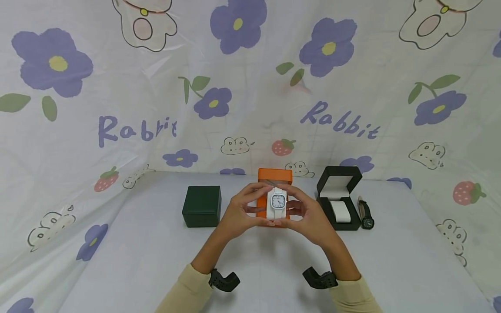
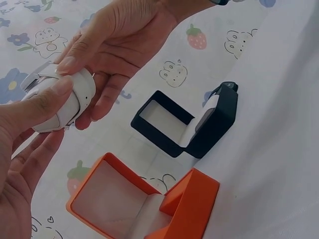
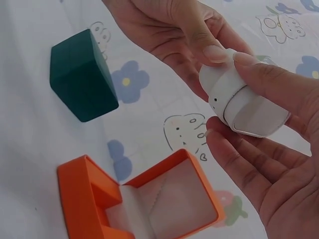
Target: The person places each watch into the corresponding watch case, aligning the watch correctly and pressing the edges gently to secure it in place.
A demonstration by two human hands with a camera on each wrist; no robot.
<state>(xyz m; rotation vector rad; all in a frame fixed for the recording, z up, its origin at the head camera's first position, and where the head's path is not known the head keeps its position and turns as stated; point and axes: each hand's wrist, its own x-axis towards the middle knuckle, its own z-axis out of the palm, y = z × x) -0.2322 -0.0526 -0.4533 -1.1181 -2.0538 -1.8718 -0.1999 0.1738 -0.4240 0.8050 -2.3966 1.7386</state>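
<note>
A white wristwatch (image 1: 278,201) with a squarish case is strapped around a white cushion (image 3: 213,82). My left hand (image 1: 239,214) and right hand (image 1: 311,215) hold the two ends of the cushion between them, thumbs on the near side and fingers curled beyond. The dial faces up toward my head. In the left wrist view the strap (image 2: 79,97) wraps round the cushion, right by the thumbs. Behind and below the hands stands an orange watch box (image 1: 275,174), its lid raised; both wrist views show a hollow inside (image 3: 107,196).
A closed dark green box (image 1: 201,208) sits left of my hands. To the right, a black watch box (image 1: 354,213) stands with raised lid and a white cushion (image 1: 341,212) inside. Beside it lies a black-strapped watch (image 1: 367,221). A printed curtain (image 1: 250,126) hangs behind the white table.
</note>
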